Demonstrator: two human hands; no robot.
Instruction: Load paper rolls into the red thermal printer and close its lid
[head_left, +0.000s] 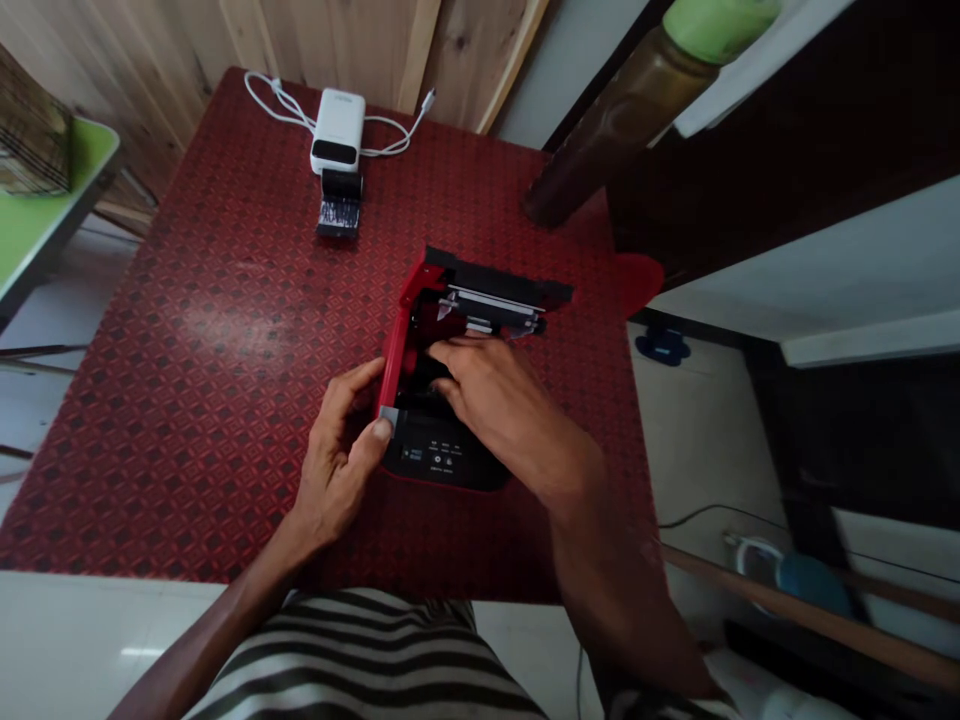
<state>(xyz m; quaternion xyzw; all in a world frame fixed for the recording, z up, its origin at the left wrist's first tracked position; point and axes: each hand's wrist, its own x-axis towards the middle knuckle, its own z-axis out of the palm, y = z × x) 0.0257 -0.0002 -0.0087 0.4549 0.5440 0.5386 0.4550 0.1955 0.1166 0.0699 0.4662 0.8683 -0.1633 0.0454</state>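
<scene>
A red and black printer (450, 455) with its lid raised is on the table in front of me, its button panel facing me. The lid (495, 290) stands tilted up at the back, with a roller mechanism under it. My left hand (337, 450) grips the printer's left front corner, thumb on the panel edge and fingers along the red side wall. Over the opening, my right hand (495, 400) reaches in from the right. Its thumb and index finger are bent towards each other inside; whatever lies between them is hidden in shadow.
A white power bank (337, 130) with a white cable (390, 148) lies at the back left of the patterned red table (187, 400). Before it is a small black roll (341, 205). A tall brown bottle (600, 140) with a green lid stands at the back right.
</scene>
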